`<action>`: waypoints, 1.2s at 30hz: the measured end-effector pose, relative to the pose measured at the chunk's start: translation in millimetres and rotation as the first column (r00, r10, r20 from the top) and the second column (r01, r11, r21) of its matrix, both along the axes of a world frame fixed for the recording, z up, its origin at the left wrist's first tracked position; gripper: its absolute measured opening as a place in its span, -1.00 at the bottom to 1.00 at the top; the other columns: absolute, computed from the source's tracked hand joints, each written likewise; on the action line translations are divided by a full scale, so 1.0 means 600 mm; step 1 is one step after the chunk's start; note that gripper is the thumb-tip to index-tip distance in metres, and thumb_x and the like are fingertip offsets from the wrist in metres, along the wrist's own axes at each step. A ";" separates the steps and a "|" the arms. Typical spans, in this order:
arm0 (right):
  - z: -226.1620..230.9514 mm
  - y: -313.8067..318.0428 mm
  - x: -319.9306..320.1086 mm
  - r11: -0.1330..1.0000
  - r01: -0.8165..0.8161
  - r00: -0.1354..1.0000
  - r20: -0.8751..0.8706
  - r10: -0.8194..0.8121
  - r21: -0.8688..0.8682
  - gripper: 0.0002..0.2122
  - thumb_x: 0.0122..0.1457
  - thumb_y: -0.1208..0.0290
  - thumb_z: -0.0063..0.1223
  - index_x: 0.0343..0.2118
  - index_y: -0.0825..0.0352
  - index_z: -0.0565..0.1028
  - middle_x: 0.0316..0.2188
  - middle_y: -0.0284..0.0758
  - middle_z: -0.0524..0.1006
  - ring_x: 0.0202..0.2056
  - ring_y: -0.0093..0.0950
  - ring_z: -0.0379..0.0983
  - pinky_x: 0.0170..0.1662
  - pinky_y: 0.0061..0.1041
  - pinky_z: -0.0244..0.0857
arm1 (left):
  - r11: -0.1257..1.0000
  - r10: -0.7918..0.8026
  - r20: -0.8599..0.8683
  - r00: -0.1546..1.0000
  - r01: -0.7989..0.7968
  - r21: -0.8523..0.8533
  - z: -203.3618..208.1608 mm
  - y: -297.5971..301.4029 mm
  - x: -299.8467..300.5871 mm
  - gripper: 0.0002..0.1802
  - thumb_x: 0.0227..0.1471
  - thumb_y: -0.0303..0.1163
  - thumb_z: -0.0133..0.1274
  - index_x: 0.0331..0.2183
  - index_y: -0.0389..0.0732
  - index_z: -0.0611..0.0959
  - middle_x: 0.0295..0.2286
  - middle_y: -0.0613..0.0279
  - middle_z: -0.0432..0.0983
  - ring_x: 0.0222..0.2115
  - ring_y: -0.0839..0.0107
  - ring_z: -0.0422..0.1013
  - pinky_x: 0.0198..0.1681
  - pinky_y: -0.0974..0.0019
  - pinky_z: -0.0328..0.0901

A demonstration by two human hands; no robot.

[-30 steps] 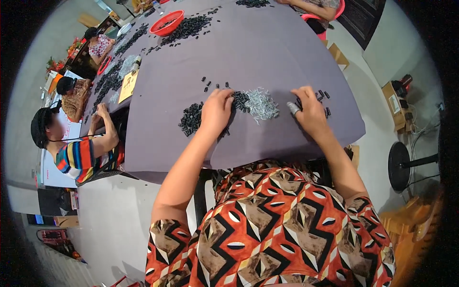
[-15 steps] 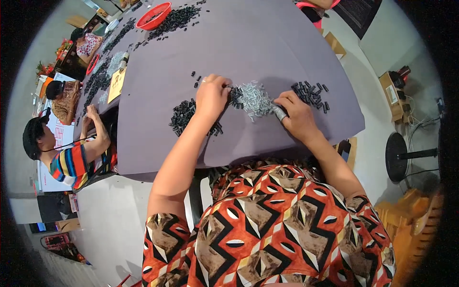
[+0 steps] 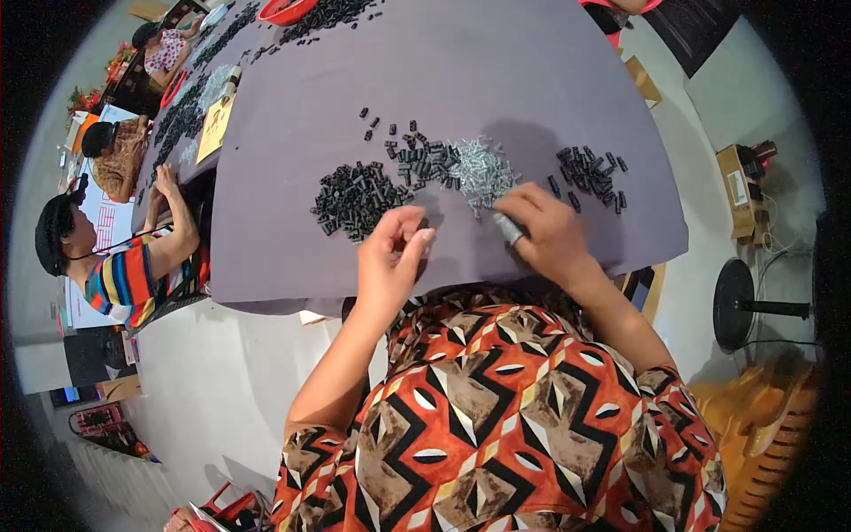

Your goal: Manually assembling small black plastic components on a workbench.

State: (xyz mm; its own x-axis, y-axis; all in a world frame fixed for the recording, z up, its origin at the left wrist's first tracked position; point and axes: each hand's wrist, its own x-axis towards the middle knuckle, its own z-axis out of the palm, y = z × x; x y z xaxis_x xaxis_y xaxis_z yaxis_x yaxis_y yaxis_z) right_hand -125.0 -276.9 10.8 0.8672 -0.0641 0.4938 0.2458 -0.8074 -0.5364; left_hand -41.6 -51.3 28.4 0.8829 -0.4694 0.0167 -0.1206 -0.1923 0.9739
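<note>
1. Left hand [image 3: 390, 262]: raised just above the grey table [image 3: 496, 80], fingertips drawn together at about 1 o'clock as if pinching one small piece; whether anything sits between them cannot be told. It hangs just off the 5 o'clock edge of the large black pile [image 3: 355, 197], close enough to pick from it.
2. Right hand [image 3: 550, 235]: closed around a short grey cylindrical tool [image 3: 508, 228], its tip pointing to 10 o'clock toward the silver heap [image 3: 479, 168], which lies just beyond it.
3. Large black pile: small dark tube-like parts, loosely heaped, at 11 o'clock from the left hand.
4. Silver heap: shiny metal bits, central, within reach of both hands.
5. Small black pile [image 3: 589, 170]: at 1 o'clock from the right hand, kept apart from the other two, seemingly a separate lot.
6. Seated person in a striped shirt [image 3: 124, 275]: at 9 o'clock, working at the table's far-left edge.
</note>
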 end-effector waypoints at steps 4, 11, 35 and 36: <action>-0.008 0.025 0.013 0.996 -0.085 0.995 -0.056 0.084 -0.006 -0.73 -0.09 0.52 0.18 -0.24 0.28 0.51 -0.31 -0.29 0.46 -0.24 -0.27 0.47 -0.22 -0.34 0.39 | 0.999 0.001 -0.022 1.000 -0.002 -0.048 -0.034 0.003 -0.018 -0.82 0.12 -0.57 0.08 -0.19 -0.31 0.55 -0.42 0.35 0.53 -0.48 0.64 0.37 -0.36 0.53 0.31; -0.028 0.020 0.007 0.999 -0.044 0.997 -0.066 0.045 0.023 -0.74 -0.09 0.59 0.14 -0.25 0.32 0.52 -0.27 -0.24 0.48 -0.20 -0.23 0.46 -0.17 -0.34 0.38 | 0.998 -0.026 0.065 0.998 0.022 0.063 -0.049 0.004 -0.038 -0.84 0.12 -0.52 0.08 -0.21 -0.27 0.58 -0.51 0.38 0.50 -0.51 0.68 0.35 -0.43 0.53 0.28; -0.006 0.049 0.035 0.983 -0.115 0.986 -0.135 0.095 -0.146 -0.70 -0.09 0.60 0.12 -0.20 0.32 0.54 -0.24 -0.28 0.45 -0.20 -0.28 0.45 -0.21 -0.35 0.39 | 0.984 -0.079 0.324 0.943 0.022 0.176 -0.052 0.002 -0.035 -0.82 0.06 -0.51 0.12 -0.23 -0.26 0.59 -0.53 0.22 0.45 -0.51 0.48 0.35 -0.40 0.42 0.28; -0.002 0.051 0.038 0.977 -0.109 0.989 -0.123 0.087 -0.185 -0.72 -0.08 0.56 0.14 -0.22 0.31 0.54 -0.25 -0.28 0.44 -0.19 -0.27 0.44 -0.19 -0.33 0.39 | 0.984 -0.081 0.323 0.943 0.024 0.179 -0.053 0.002 -0.033 -0.82 0.06 -0.51 0.12 -0.23 -0.26 0.59 -0.53 0.22 0.45 -0.51 0.48 0.35 -0.40 0.42 0.28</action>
State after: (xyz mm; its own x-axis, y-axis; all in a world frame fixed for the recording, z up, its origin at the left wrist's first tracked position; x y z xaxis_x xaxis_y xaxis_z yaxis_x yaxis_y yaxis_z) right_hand -102.0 -246.4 9.9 0.9156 0.1100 0.3868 0.2753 -0.8726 -0.4035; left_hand -61.6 -50.4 -3.2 0.8159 -0.5361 0.2164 -0.4416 -0.3363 0.8318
